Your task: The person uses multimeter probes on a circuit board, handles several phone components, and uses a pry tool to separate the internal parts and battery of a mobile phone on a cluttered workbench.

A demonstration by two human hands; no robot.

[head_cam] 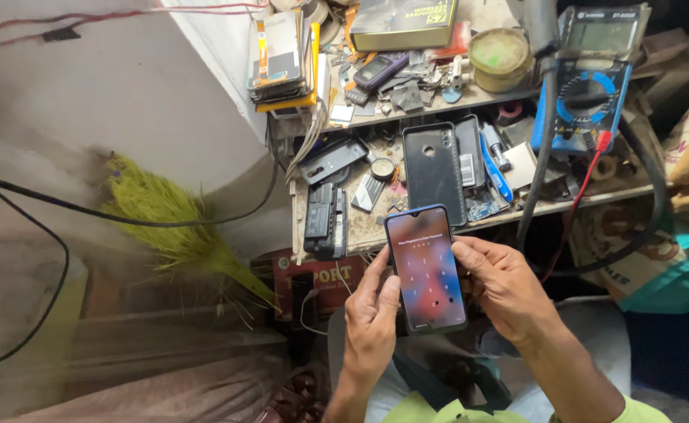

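A smartphone with a lit screen showing a number keypad is held in front of me, below the edge of a cluttered workbench. My left hand grips its left edge from below, thumb lying on the screen's lower left. My right hand holds its right edge, thumb resting against the side of the screen. Both forearms come up from the bottom of the view, in yellow-green sleeves.
The wooden workbench carries a black phone back cover, a battery pack, loose parts and tools. A blue multimeter with red lead stands at right. An upper shelf holds stacked phones, a small keypad phone. A green broom leans left.
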